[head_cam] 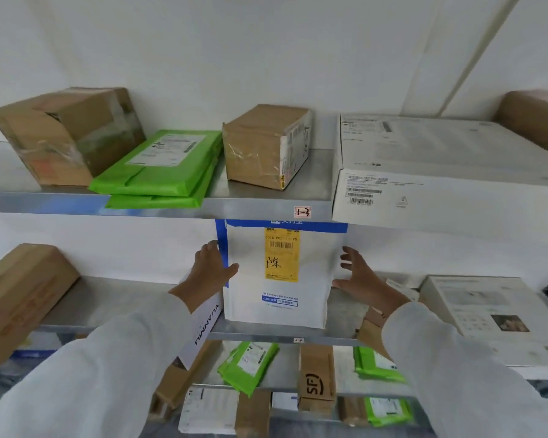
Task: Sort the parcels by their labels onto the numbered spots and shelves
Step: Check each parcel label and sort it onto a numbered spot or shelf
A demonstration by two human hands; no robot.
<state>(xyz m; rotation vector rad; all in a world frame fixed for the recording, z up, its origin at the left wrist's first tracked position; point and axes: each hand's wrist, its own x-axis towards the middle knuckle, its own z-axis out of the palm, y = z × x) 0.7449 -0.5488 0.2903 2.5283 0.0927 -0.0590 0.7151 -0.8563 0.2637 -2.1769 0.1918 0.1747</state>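
— Where's the parcel?
— The white parcel (279, 279) stands upright at centre frame on the middle shelf (124, 298), right below the tag (302, 212) marked 1-3.
— And your hands?
— My left hand (209, 270) grips its left edge, thumb on the front. My right hand (358, 279) is spread flat-fingered just beside its right edge.
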